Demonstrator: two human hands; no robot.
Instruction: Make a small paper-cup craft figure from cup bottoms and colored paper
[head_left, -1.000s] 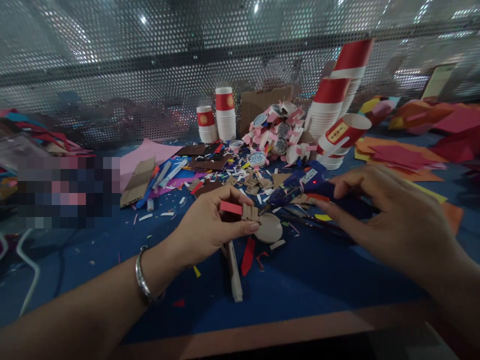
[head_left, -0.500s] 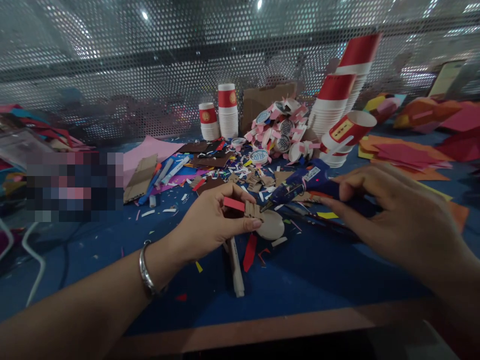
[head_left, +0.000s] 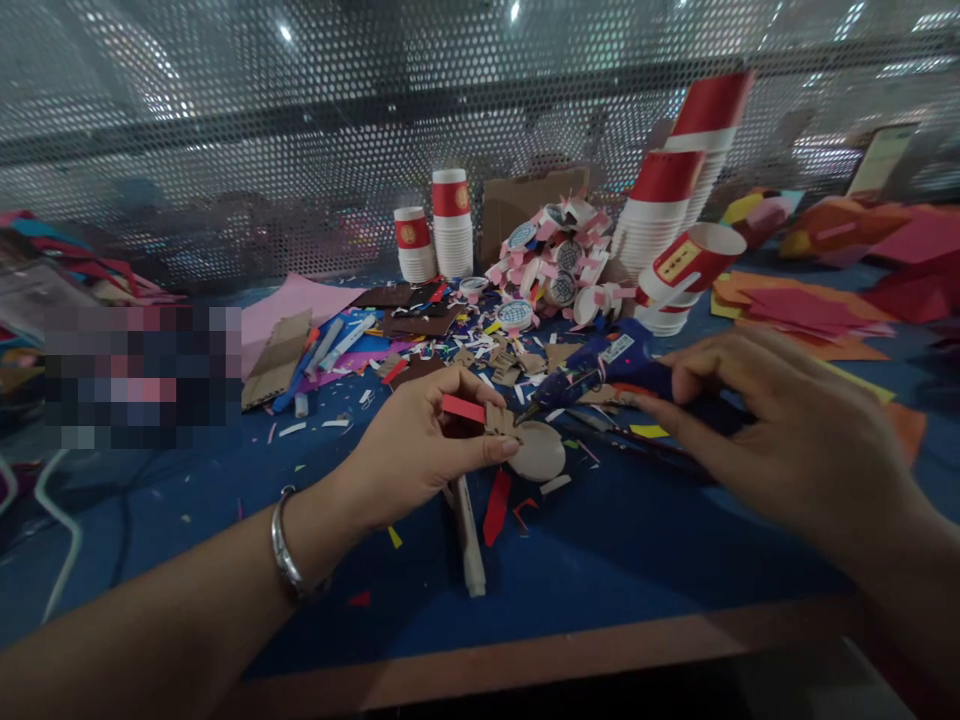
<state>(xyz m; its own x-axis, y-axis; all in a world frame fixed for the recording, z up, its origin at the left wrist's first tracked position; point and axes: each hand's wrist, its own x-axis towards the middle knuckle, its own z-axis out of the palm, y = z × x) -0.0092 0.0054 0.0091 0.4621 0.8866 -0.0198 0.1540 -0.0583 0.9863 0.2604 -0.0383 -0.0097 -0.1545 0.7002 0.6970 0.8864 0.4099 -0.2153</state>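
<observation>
left hand (head_left: 416, 435) pinches corrugated cardboard piece (head_left: 498, 420), blue glue gun (head_left: 589, 372) at the piece's 2 o'clock, long axis 2-to-8 o'clock, nozzle (head_left: 529, 411) beside it (contact unclear), rear gripped by nearer right hand (head_left: 795, 440).

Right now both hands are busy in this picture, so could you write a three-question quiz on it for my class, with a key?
1. Which hand holds the glue gun?
2. True or false: the bracelet is on the left wrist.
3. What does the left hand pinch? A: a paper cup; B: a phone; C: a small piece of cardboard.

Key: 1. The right hand. 2. True. 3. C.
</observation>
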